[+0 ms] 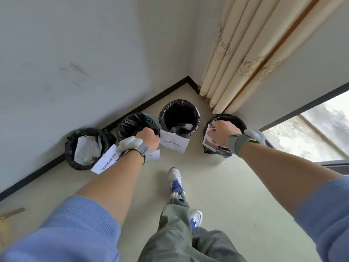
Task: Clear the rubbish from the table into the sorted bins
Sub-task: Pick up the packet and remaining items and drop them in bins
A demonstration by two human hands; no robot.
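Note:
Four bins with black liners stand in a row on the floor along the wall. My left hand (pixel 148 138) is closed over the second bin (pixel 125 126), its fingers curled on a dark teal item (pixel 151 121) at the rim. My right hand (pixel 222 132) is over the fourth bin (pixel 237 120) and grips a white carton (pixel 209 142) with pink and green print, which hangs at that bin's near left edge. The first bin (pixel 70 148) holds white paper. Some pale scraps lie in the third bin (pixel 179 108).
White paper labels (pixel 174 141) lie in front of the bins. A beige curtain (pixel 243 59) hangs behind the fourth bin, beside a low window (pixel 309 135). My feet in white and blue shoes (pixel 175 178) stand on the pale floor just short of the bins.

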